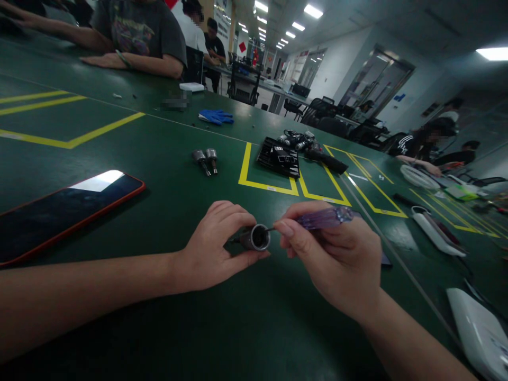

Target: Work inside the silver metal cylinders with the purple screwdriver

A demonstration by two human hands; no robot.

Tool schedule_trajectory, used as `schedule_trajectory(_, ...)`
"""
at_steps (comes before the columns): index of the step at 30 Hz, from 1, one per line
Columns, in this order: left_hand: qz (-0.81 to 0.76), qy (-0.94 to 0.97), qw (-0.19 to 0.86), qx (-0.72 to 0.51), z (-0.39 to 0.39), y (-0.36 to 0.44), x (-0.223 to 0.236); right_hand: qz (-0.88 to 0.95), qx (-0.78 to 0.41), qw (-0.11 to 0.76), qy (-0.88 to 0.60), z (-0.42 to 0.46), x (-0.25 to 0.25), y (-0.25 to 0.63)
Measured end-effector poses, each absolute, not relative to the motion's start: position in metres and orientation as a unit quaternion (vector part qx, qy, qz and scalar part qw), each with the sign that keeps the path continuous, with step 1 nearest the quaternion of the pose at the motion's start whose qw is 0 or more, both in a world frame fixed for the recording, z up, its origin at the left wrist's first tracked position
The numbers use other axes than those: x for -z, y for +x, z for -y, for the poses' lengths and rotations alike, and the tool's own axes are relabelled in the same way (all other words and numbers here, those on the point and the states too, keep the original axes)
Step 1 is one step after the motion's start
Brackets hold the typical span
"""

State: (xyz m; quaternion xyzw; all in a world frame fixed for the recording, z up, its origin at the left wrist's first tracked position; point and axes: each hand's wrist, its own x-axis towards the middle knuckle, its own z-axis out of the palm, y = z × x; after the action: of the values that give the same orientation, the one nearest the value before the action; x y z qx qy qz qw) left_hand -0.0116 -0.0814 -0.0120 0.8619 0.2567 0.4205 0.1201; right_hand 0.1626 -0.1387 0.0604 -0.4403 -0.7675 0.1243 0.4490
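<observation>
My left hand (222,246) grips a grey metal socket (260,237) between thumb and fingers, its round open end turned to the right. In my right hand (337,259) is a screwdriver (323,218) with a clear purple handle. Its thin shaft points left, and the tip is at the socket's mouth; I cannot tell how far inside it reaches. Beyond my hands, two similar metal sockets (205,159) with narrow shanks lie side by side on the green table (178,211).
A phone (75,209) in a red case lies at left. Behind the hands are a black slotted part (278,157), bundled cables (296,138) and a blue glove (216,116). A white device (478,330) sits at the right edge. A person (137,39) leans on the table opposite.
</observation>
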Motion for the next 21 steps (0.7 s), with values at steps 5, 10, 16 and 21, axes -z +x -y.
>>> schedule_trajectory(5, -0.251, 0.860, 0.126, -0.426, 0.083, -0.013, 0.011, 0.774, -0.116, 0.450, -0.431, 0.139, -0.065, 0.162)
schedule_trajectory(10, -0.252, 0.857, 0.136, -0.429, 0.084, -0.013, 0.009, 0.791, -0.104, 0.429, -0.424, 0.139, -0.068, 0.162)
schedule_trajectory(16, -0.248, 0.857, 0.143, -0.428, 0.084, -0.014, 0.009, 0.799, -0.091, 0.415, -0.425, 0.138, -0.073, 0.160)
schedule_trajectory(21, -0.257, 0.857, 0.148, -0.422, 0.085, -0.015, 0.008, 0.800, -0.109, 0.416, -0.419, 0.137, -0.077, 0.159)
